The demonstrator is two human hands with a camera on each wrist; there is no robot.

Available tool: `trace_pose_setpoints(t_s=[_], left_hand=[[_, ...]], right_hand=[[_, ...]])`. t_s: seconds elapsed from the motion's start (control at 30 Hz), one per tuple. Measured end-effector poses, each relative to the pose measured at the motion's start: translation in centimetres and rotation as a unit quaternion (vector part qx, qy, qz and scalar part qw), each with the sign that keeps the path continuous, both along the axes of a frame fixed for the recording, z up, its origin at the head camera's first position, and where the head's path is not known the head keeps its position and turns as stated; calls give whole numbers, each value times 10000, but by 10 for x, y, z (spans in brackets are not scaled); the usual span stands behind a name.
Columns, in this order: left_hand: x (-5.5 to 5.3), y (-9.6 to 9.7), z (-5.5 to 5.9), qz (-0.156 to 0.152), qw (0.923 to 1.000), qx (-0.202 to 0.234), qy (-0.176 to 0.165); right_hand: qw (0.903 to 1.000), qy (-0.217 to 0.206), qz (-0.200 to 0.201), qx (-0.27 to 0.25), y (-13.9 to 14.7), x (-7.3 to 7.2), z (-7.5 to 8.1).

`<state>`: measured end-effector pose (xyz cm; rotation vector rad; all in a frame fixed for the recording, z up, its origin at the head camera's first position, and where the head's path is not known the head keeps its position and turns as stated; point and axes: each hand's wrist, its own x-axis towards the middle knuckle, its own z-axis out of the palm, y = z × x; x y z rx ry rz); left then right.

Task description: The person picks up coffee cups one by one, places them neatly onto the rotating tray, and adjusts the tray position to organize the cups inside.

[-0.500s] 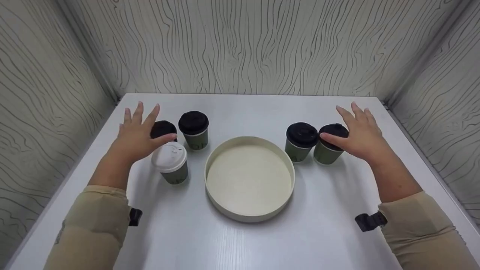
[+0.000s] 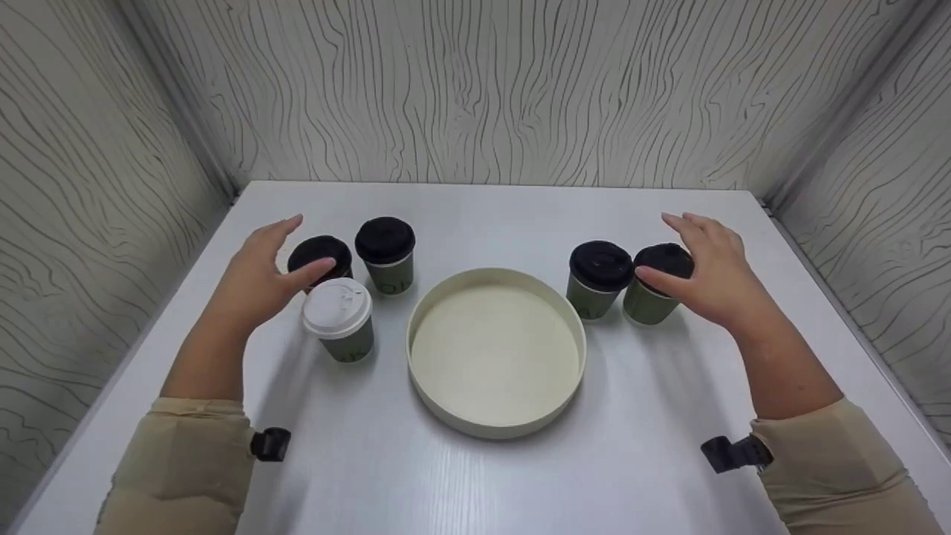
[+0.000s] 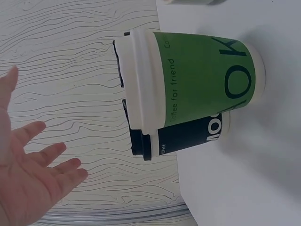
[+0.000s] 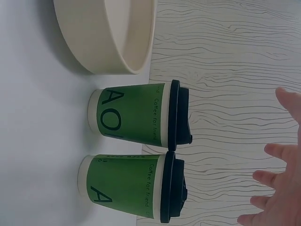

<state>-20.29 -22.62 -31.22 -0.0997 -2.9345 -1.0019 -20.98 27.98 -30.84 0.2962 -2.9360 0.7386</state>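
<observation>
Paper cups stand three near the left hand, two near the right hand, outside the tray between; both hands, relaxed, grip nothing, so handling seems unstarted, all five left.

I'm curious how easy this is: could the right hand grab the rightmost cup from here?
Probably yes: the right hand hovers open near the rightmost cup, nothing between them; only the neighbouring cup crowds one side.

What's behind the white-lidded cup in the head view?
A black-lidded cup; the left hand covers part of its lid, and the white-lidded cup hides most of its body. The left wrist view shows some dark side with white lettering; the rest is covered.
</observation>
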Motion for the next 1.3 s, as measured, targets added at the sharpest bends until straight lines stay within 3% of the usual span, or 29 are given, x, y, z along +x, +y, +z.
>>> trace_pose_setpoints(t_s=[0.23,0.5,0.73,1.0,1.3], left_hand=[[12,2,1,124,9972,734,12],[27,14,0,-268,9881,1500,182],[29,29,-8,-652,9821,1766,15],[28,39,-22,-699,9733,2123,-514],[31,37,-31,-695,9698,2323,-265]], right_hand=[[9991,264,213,-252,-6,7,0],[9971,418,377,-507,-13,14,-1],[9954,440,443,-722,-18,18,-8],[9933,331,470,-1006,-19,20,-18],[9885,-50,614,-1384,-21,21,-32]])
